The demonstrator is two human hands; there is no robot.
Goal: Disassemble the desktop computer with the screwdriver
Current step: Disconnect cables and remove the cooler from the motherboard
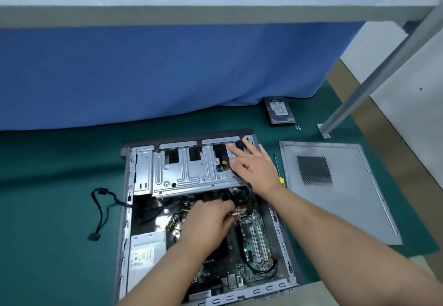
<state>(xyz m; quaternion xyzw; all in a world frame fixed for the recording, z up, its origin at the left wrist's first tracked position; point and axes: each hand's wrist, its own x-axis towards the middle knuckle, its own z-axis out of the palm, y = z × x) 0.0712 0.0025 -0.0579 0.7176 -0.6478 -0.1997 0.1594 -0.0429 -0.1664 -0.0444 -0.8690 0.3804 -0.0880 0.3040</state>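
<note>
Grey steel drive cage (pixel 191 171) took my right hand (pixel 257 169), fingers spread flat on its right end, probably to steady it. My left hand (pixel 208 221) reached into the open desktop computer (pixel 203 221) at frame centre, fingers curled, pinching a small connector (pixel 233 214) near the motherboard (pixel 256 238). The screwdriver (pixel 279 173) lay idle beside the case, against the removed side panel (pixel 340 190), handy for later screws.
</note>
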